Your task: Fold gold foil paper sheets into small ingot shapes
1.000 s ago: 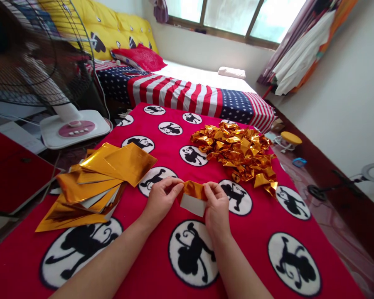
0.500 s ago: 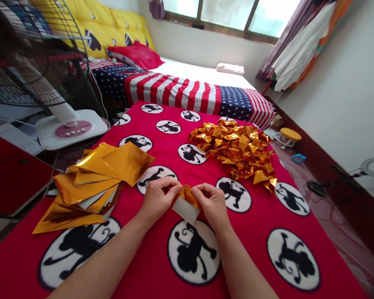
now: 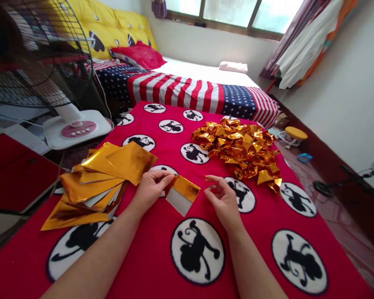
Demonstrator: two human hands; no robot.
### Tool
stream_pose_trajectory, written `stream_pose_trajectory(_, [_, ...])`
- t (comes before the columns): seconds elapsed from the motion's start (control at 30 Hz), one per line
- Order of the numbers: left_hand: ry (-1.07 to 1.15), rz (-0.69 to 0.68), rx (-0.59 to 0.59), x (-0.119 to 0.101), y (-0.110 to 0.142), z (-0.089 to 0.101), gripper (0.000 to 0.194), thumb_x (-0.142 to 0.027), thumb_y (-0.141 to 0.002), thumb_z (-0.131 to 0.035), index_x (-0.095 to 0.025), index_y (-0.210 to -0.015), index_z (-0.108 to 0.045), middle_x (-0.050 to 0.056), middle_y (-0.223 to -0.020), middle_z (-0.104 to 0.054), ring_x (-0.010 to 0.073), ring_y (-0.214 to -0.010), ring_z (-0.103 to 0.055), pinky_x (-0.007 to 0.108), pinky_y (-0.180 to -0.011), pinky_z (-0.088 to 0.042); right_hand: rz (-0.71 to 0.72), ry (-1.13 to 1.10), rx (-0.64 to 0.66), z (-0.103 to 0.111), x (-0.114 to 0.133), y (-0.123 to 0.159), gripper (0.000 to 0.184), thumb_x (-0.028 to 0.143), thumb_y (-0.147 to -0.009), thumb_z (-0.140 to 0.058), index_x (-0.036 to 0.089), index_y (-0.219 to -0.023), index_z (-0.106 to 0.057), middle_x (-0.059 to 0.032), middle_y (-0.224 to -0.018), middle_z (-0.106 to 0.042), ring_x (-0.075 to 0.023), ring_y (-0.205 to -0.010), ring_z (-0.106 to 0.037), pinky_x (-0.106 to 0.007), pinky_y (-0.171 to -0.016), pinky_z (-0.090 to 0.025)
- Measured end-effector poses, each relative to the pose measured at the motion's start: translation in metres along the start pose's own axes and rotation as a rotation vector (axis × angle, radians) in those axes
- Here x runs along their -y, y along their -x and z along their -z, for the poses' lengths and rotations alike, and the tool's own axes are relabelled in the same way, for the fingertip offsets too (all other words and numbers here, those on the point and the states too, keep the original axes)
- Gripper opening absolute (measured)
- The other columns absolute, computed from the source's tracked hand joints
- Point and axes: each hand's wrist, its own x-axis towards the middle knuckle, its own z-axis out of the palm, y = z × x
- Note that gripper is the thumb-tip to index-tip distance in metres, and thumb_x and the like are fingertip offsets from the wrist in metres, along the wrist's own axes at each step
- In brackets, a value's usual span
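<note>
Between my hands is a sheet of gold foil paper [image 3: 183, 194], partly folded, with a gold band at the top and its pale back below. My left hand [image 3: 152, 189] pinches its upper left corner between thumb and fingers. Just right of the sheet, my right hand [image 3: 223, 199] is apart from it, thumb and fingers spread and holding nothing. To the left lies a loose stack of flat gold foil sheets [image 3: 93, 182]. A heap of folded gold foil pieces [image 3: 237, 145] lies beyond my right hand.
A red cloth [image 3: 143, 257] with black-and-white monkey circles covers the table. An electric fan [image 3: 76, 128] stands at the left. Behind the table is a bed with a striped and starred cover [image 3: 180, 91]. A yellow-topped stool [image 3: 296, 133] stands on the floor at the right.
My right hand has let go of the foil sheet and moved right, its fingers opening. The sheet, bunched half a second ago, now lies flatter, still pinched by my left hand.
</note>
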Motion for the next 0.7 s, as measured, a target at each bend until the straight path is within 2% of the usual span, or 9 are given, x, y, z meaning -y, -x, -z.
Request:
stream_pose_trajectory(0.1, [-0.007,0.011,0.156,-0.004,0.000,0.001,0.024,-0.037,-0.080,-0.064,-0.016,-0.074,-0.073,0.002,-0.064,-0.067,0.0113,-0.051,-0.056,0.019,-0.044,-0.043,0.187,0.040,0.088,-0.005,0.005,0.003,0.035,0.017,-0.081,-0.063,0.027,-0.114,-0.065,-0.0048,-0.113,-0.059,-0.0147,-0.084,-0.062,-0.025,-0.067,-0.052])
stream_pose_trajectory(0.17, [-0.058,-0.024,0.218,-0.006,0.000,0.001,0.022,-0.036,-0.079,-0.064,-0.017,-0.073,-0.074,0.002,-0.066,-0.069,0.0132,-0.057,-0.060,0.021,-0.051,-0.046,0.315,0.098,0.162,-0.007,0.006,0.006,0.027,0.016,-0.085,-0.060,0.028,-0.107,-0.070,-0.0038,-0.103,-0.062,-0.0146,-0.084,-0.062,-0.027,-0.072,-0.052])
stream_pose_trajectory(0.27, [-0.132,-0.070,0.263,-0.008,0.000,0.000,0.017,-0.031,-0.079,-0.065,-0.017,-0.075,-0.075,0.004,-0.075,-0.073,0.0167,-0.071,-0.065,0.023,-0.065,-0.049,0.462,0.198,0.261,-0.006,0.005,0.009,0.022,0.016,-0.089,-0.056,0.027,-0.096,-0.074,-0.0028,-0.085,-0.063,-0.0140,-0.077,-0.061,-0.026,-0.067,-0.051])
stream_pose_trajectory(0.33, [-0.162,-0.073,0.300,-0.009,-0.003,-0.002,0.015,-0.029,-0.079,-0.065,-0.018,-0.076,-0.075,0.003,-0.077,-0.073,0.0168,-0.074,-0.065,0.023,-0.067,-0.049,0.548,0.285,0.289,-0.003,0.005,0.011,0.025,0.014,-0.090,-0.053,0.027,-0.097,-0.074,-0.0033,-0.083,-0.063,-0.0138,-0.075,-0.059,-0.026,-0.064,-0.049])
stream_pose_trajectory(0.43, [-0.198,-0.092,0.384,-0.016,-0.012,-0.008,0.013,-0.029,-0.078,-0.066,-0.020,-0.076,-0.074,0.002,-0.075,-0.073,0.0153,-0.069,-0.065,0.023,-0.063,-0.047,0.688,0.466,0.266,0.003,0.008,0.014,0.030,0.010,-0.089,-0.050,0.028,-0.095,-0.073,-0.0047,-0.084,-0.063,-0.0152,-0.077,-0.057,-0.028,-0.066,-0.048])
stream_pose_trajectory(0.57, [-0.331,-0.255,0.499,-0.032,-0.029,-0.023,0.008,-0.025,-0.073,-0.068,-0.022,-0.074,-0.075,0.000,-0.071,-0.072,0.0148,-0.065,-0.063,0.024,-0.063,-0.046,0.815,0.651,0.253,0.013,0.012,0.019,0.031,0.005,-0.086,-0.051,0.027,-0.093,-0.072,-0.0061,-0.096,-0.068,-0.0184,-0.088,-0.058,-0.033,-0.076,-0.050])
stream_pose_trajectory(0.7, [-0.441,-0.452,0.599,-0.044,-0.040,-0.051,0.011,-0.017,-0.071,-0.067,-0.023,-0.075,-0.076,0.000,-0.073,-0.072,0.0154,-0.069,-0.062,0.026,-0.071,-0.045,0.885,0.724,0.296,0.021,0.009,0.022,0.027,0.006,-0.086,-0.053,0.026,-0.094,-0.069,-0.0046,-0.107,-0.070,-0.0211,-0.104,-0.059,-0.037,-0.086,-0.050])
